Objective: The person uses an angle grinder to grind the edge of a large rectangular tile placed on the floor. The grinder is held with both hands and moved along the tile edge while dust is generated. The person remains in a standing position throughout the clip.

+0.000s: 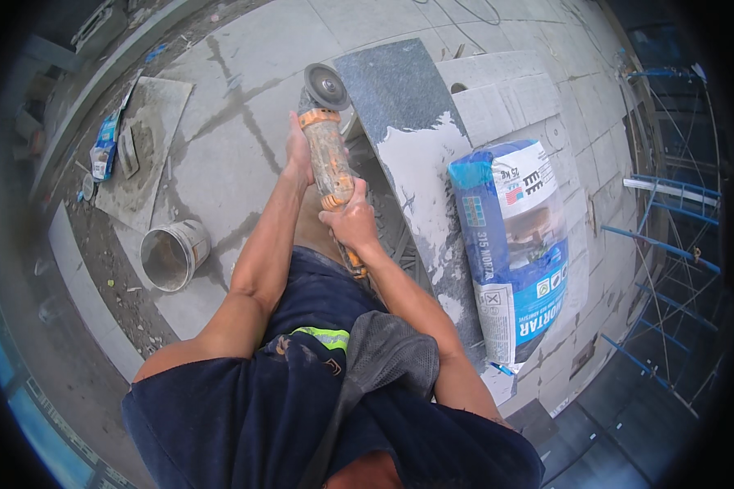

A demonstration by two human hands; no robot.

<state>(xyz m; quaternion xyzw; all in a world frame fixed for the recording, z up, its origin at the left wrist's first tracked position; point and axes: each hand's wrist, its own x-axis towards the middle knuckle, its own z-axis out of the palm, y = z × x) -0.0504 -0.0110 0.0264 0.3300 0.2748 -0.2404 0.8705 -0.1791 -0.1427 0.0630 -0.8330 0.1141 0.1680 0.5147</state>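
Observation:
Both my hands hold a dusty orange-and-grey angle grinder [329,155] in front of my body, its round disc [327,86] at the far end. My left hand [299,148] is closed on the left side of the tool near its head, with the fingers partly hidden behind it. Around the rear of the body, close to the handle end, my right hand [354,218] is wrapped. Right of the grinder lies a long dark stone slab [400,85], partly coated with a pale, smeared layer. Whether the disc is spinning I cannot tell.
A full blue-and-white mortar bag [514,244] lies right of the slab. On the left stand a white bucket [174,255] and a mortar-smeared board [156,122] with a trowel [128,152]. Blue scaffolding [669,244] rises at far right; a cable [465,20] crosses the paving at the top.

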